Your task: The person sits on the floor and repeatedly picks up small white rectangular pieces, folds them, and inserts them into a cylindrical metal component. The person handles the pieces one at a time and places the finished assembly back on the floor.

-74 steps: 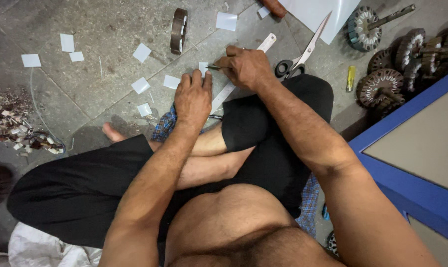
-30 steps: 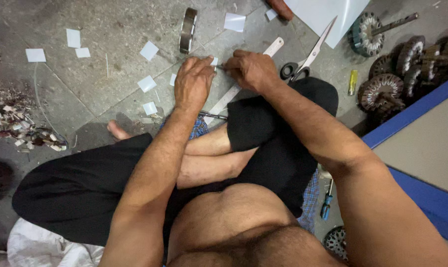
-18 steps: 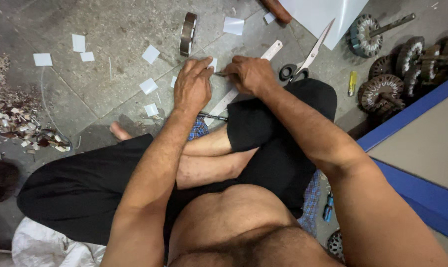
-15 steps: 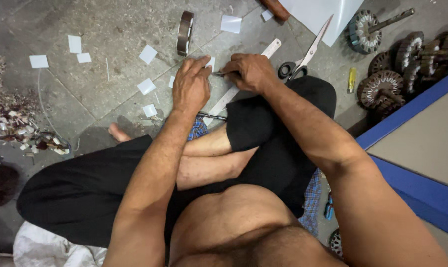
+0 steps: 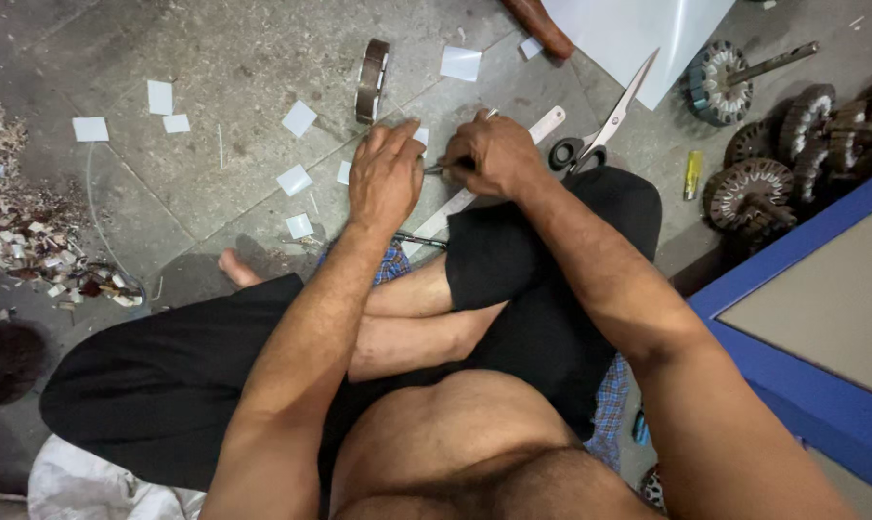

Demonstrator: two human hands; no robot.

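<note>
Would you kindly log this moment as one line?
left hand: pressing white strip | right hand: holding thin tool | scissors: lying on floor

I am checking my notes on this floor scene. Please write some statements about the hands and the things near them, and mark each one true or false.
1. The right hand grips a thin tool. True.
2. The scissors are in the left hand. False: they lie on the floor, beyond the right hand.
3. The left hand presses on a long white strip. True.
4. The small white squares are stacked in one pile. False: they lie scattered on the floor.
5. The yellow lighter lies beside the wound metal parts. True.
</note>
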